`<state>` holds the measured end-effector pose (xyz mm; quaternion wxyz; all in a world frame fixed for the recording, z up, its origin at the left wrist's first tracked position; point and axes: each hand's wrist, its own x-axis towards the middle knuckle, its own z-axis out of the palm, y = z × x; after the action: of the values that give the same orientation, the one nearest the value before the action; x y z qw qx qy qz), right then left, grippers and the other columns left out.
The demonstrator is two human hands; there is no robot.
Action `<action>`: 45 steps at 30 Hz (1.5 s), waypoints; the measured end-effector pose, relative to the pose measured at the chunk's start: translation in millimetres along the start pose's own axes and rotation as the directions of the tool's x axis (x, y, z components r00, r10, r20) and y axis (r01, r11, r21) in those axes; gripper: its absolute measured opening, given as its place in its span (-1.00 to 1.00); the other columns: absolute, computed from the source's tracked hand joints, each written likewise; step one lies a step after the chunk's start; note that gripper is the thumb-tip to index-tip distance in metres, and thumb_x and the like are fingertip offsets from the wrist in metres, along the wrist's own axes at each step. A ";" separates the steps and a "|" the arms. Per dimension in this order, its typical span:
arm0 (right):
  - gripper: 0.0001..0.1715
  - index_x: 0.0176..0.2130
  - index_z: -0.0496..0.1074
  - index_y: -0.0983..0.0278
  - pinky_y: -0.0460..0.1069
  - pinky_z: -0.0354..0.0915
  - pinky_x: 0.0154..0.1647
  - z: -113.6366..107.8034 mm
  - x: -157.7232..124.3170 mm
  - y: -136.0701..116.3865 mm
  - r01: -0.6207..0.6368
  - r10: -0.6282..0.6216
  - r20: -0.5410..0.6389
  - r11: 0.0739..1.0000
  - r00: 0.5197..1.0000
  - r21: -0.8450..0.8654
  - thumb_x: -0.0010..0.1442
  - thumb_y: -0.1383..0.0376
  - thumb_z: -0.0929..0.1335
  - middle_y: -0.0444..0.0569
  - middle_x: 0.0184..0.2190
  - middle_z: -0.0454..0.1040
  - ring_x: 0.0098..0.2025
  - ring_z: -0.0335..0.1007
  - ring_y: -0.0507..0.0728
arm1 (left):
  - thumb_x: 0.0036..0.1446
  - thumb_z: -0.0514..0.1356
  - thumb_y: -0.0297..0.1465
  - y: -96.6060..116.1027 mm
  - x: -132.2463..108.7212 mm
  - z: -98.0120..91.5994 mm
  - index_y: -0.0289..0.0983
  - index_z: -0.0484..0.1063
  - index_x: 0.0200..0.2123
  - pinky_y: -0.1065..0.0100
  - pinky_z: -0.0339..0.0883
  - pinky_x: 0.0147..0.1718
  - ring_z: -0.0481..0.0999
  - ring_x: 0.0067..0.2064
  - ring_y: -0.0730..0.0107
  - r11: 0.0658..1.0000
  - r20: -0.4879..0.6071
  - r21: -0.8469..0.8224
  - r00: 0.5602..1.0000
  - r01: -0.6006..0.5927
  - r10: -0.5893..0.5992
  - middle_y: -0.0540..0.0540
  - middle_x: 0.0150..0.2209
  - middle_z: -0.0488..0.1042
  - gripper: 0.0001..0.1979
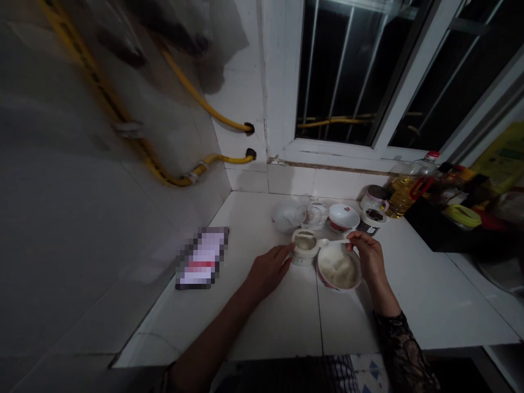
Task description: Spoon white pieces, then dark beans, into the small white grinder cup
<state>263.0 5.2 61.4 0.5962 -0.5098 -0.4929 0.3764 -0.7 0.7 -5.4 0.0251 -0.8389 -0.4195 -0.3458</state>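
My left hand has its fingertips against the left side of a small white jar with an open top, holding it on the counter. A pale substance shows inside the jar. Between the fingers and thumb of my right hand is the handle of a small white spoon. Its scoop end lies beside the jar's rim, above the far edge of a bowl. Pale powder, partly white and partly beige, fills the bowl. What the spoon carries, if anything, is too small to make out.
Behind stand a clear bowl, a white bowl with red pattern and a dark-filled jar. An oil bottle is at the back right. A phone with a blurred screen lies left. Yellow pipes run along the wall.
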 end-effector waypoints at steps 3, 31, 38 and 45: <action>-0.85 -0.38 0.45 0.21 0.02 0.25 -0.32 14.3 -7.7 -1.2 0.288 -0.275 0.089 0.934 0.957 -0.211 0.15 0.22 0.32 -0.13 -0.57 0.43 -0.45 0.33 0.11 | 0.33 0.00 -0.41 -0.8 -0.3 1.3 -0.24 0.30 0.12 0.42 0.50 -0.33 0.61 -0.23 0.38 1.000 0.009 0.010 1.000 0.001 -0.001 -0.16 -0.10 0.55 -0.67; -0.74 -0.30 0.50 0.22 0.04 0.35 -0.18 11.2 -11.7 7.5 0.377 -0.390 0.037 0.856 0.920 -0.354 0.24 0.13 0.31 -0.06 -0.44 0.55 -0.27 0.48 0.17 | -0.05 0.15 -0.57 25.8 19.7 4.2 -0.11 0.19 0.26 -0.28 -0.20 0.28 -0.11 0.40 -0.13 0.990 0.047 -0.045 0.989 -0.136 0.138 -0.20 0.41 -0.12 -0.24; -0.74 -0.30 0.51 0.21 0.04 0.32 -0.15 9.5 -11.5 11.4 0.369 -0.374 0.062 0.855 0.926 -0.364 0.24 0.12 0.31 -0.06 -0.43 0.55 -0.25 0.47 0.18 | -0.05 0.12 -0.55 20.0 16.4 7.7 -0.22 -0.08 0.36 -0.22 -0.20 0.31 -0.16 0.42 -0.04 0.995 0.008 -0.091 0.999 -0.043 0.044 -0.25 0.39 -0.04 -0.13; -0.76 -0.34 0.50 0.22 0.01 0.31 -0.30 7.3 -7.4 8.0 0.238 -0.241 0.012 0.945 0.970 -0.225 0.14 0.11 0.36 -0.12 -0.54 0.49 -0.42 0.41 0.12 | 0.13 0.09 -0.53 19.3 16.5 0.6 -0.19 0.11 0.27 -0.04 0.15 0.24 0.15 0.32 0.08 0.973 -0.183 -0.225 0.983 -0.052 0.010 -0.26 0.29 0.14 -0.39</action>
<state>254.6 1.5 52.0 0.5799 -0.5133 -0.5859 0.2389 20.3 -0.3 8.8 -0.0283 -0.8080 -0.3595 -0.4659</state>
